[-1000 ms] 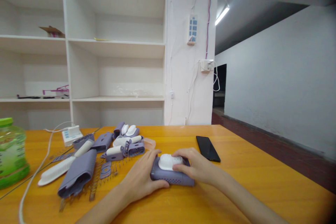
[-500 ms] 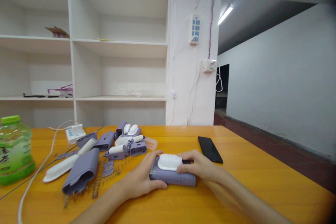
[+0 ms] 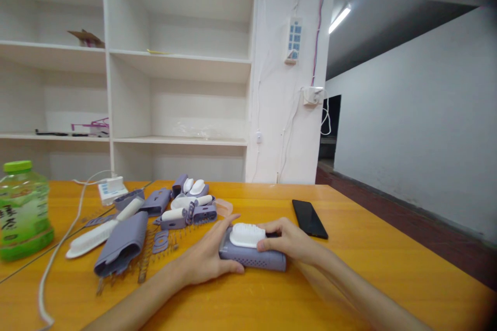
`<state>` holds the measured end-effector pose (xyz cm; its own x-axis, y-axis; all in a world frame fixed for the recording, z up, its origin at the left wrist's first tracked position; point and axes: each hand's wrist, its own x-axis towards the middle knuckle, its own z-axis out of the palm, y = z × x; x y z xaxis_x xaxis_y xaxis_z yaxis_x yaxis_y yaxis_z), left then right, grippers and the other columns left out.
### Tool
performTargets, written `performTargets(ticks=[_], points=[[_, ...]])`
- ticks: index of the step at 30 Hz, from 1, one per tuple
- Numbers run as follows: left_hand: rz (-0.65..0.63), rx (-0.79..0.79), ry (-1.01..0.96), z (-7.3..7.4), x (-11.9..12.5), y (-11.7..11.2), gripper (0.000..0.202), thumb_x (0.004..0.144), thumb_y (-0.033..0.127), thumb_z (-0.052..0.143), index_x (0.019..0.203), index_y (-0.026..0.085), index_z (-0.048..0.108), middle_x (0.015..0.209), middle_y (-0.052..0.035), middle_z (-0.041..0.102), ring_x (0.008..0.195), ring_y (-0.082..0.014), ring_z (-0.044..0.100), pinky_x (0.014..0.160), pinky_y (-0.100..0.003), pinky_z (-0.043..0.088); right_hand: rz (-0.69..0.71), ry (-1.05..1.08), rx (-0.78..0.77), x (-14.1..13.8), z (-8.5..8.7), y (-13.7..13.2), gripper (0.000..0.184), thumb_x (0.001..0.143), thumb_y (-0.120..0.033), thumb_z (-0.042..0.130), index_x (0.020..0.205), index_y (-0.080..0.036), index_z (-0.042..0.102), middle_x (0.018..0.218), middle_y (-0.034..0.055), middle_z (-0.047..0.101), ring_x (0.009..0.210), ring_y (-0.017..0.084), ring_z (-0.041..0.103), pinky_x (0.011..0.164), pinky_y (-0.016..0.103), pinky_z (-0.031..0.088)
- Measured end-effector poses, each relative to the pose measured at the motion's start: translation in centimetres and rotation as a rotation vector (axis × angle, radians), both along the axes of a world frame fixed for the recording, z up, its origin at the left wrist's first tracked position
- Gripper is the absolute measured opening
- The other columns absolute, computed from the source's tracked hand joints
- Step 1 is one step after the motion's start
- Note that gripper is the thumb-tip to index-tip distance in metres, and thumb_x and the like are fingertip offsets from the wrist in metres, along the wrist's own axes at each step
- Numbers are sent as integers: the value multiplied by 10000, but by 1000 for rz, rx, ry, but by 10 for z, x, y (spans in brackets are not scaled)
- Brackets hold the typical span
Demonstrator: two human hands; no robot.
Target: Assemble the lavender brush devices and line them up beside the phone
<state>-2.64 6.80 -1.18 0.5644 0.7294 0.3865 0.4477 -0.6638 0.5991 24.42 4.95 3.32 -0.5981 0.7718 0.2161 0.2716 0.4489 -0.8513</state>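
Observation:
A purple plastic case (image 3: pixel 254 259) with small holes along its near side lies flat on the table in front of me. A white brush (image 3: pixel 247 236) with a ridged oval head sits over its top. My left hand (image 3: pixel 209 256) holds the case's left end, thumb along the near side and fingers on the far side. My right hand (image 3: pixel 285 242) pinches the right end of the white brush between thumb and fingers, resting against the case. Its fingers hide the brush's right part.
Left of my hands lie several purple housings (image 3: pixel 123 242), a long white brush (image 3: pixel 93 240) and scattered metal springs (image 3: pixel 144 258). A black phone (image 3: pixel 309 219) lies to the right. A green-capped jar (image 3: pixel 24 212), a white cable (image 3: pixel 48 276) and a power strip (image 3: pixel 112 190) are at the left.
The view has shifted slightly. Both hands keep their hold on the case and the white brush, with little visible movement between them.

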Motion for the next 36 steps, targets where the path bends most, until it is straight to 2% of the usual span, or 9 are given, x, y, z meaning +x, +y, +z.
performTargets(ticks=[5, 8, 11, 17, 20, 22, 27, 30, 36], points=[[26, 22, -70, -7, 5, 2, 996, 736, 441, 817, 1550, 275, 269, 1548, -143, 420, 1426, -344, 398, 1189, -542, 295, -107, -204, 129, 1, 5, -9, 479, 790, -569, 727, 1073, -184, 761, 1058, 26, 749, 1017, 296, 659, 928, 370, 496], [77, 109, -95, -11, 13, 3, 944, 784, 374, 779, 1554, 266, 244, 1606, -139, 329, 1482, -328, 303, 1216, -539, 246, -200, -337, 231, 3, 6, -19, 893, 624, -515, 869, 1405, -218, 555, 1366, 88, 617, 1230, 339, 568, 1082, 424, 412], [153, 171, -85, -15, 18, 5, 828, 870, 316, 679, 1554, 258, 218, 1614, -133, 318, 1496, -306, 279, 1220, -542, 247, -199, -456, 309, 2, 10, -30, 1223, 587, -414, 897, 1583, -279, 200, 1638, 119, 230, 1468, 342, 304, 1199, 452, 255], [215, 240, -57, -18, 16, 8, 593, 923, 239, 540, 1478, 261, 330, 1406, -138, 545, 1353, -307, 479, 1130, -518, 402, -107, -573, 430, -7, 13, -49, 496, 784, -291, 765, 1259, -395, 669, 1674, -26, 59, 1484, 318, 284, 1177, 405, 311], [221, 266, -31, -17, 16, 6, 490, 916, 232, 514, 1394, 269, 411, 1241, -119, 621, 1226, -304, 561, 1047, -477, 470, -174, -612, 492, -17, 1, -45, 534, 739, -384, 814, 1253, -393, 668, 1673, 4, 80, 1450, 359, 347, 1119, 439, 392], [232, 271, -9, -17, 17, 5, 460, 905, 227, 511, 1357, 267, 432, 1166, -110, 635, 1168, -306, 585, 1002, -461, 493, -289, -681, 511, -26, -9, -36, 683, 687, -417, 849, 1326, -403, 606, 1666, 47, 135, 1438, 404, 350, 1055, 486, 449], [253, 267, 36, -15, 17, 2, 440, 903, 201, 490, 1336, 241, 421, 1100, -106, 626, 1084, -293, 603, 956, -453, 498, -607, -850, 557, -37, -27, 12, 610, 737, -497, 806, 1303, -377, 615, 1644, 106, 222, 1381, 457, 404, 920, 557, 507], [254, 251, 60, -11, 17, 0, 425, 902, 189, 485, 1321, 227, 423, 1131, -114, 612, 1090, -285, 592, 959, -441, 488, -761, -883, 618, -23, -32, 54, 508, 825, -532, 729, 1299, -393, 607, 1624, 72, 293, 1356, 382, 450, 949, 498, 491], [260, 233, 76, -7, 18, -1, 394, 909, 195, 491, 1295, 237, 425, 1148, -102, 600, 1107, -274, 574, 965, -416, 474, -1008, -899, 602, 16, -37, 125, 540, 955, -542, 547, 1404, -242, 530, 1602, 207, 278, 1364, 433, 390, 938, 578, 440]])
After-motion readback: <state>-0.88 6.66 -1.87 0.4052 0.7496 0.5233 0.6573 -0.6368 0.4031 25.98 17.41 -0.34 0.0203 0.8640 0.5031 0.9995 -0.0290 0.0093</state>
